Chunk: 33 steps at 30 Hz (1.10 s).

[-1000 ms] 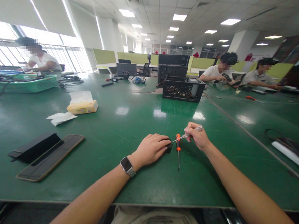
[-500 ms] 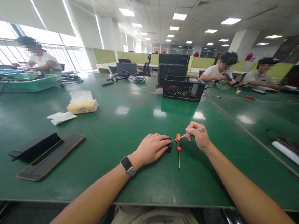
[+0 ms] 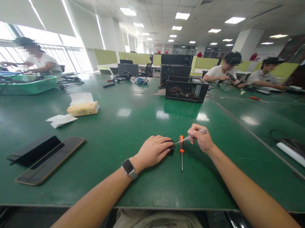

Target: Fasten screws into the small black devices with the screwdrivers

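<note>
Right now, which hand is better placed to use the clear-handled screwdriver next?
Probably the right hand: it holds the clear-handled screwdriver, whose shaft points toward the black piece, while the left hand lies over that piece.

A clear-handled screwdriver (image 3: 186, 138) slants down leftward, its tip at a small, partly hidden black piece (image 3: 171, 150)

The left hand (image 3: 154, 150) covers most of a small black piece (image 3: 171, 151), so I cannot tell what this piece is. The right hand (image 3: 201, 138) hides part of the handle of the clear-handled screwdriver (image 3: 187, 138); its tip is too small to tell whether it touches the piece. The left edge cuts off the green basket (image 3: 34, 87), and the right edge cuts off a white-sided object (image 3: 296, 155). Both forearms (image 3: 95, 196) are cut by the bottom edge.
</note>
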### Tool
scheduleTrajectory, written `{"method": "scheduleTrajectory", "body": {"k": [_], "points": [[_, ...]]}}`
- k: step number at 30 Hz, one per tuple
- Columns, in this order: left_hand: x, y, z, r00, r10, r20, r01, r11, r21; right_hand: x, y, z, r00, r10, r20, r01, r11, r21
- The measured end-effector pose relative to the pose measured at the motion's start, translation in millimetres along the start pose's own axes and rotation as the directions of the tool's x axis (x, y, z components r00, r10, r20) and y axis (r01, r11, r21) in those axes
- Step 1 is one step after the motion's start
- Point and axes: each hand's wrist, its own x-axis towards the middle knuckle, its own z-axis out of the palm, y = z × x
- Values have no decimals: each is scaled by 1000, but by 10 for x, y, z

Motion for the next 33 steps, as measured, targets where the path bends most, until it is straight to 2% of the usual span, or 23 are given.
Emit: {"method": "scheduleTrajectory", "body": {"k": [11, 17, 24, 33], "points": [[-4, -11, 18, 1000, 1, 0, -1, 1000, -8, -3, 29, 8, 1000, 17, 18, -18, 998, 56], [-1, -11, 13, 1000, -5, -2, 5, 1000, -10, -1, -1, -2, 999, -21, 30, 22, 1000, -20], [2, -2, -6, 1000, -12, 6, 12, 1000, -21, -14, -13, 34, 997, 6, 78, -6, 1000, 9], [5, -2, 2, 1000, -7, 5, 7, 1000, -9, -4, -17, -8, 999, 10, 52, -9, 1000, -21]]}}
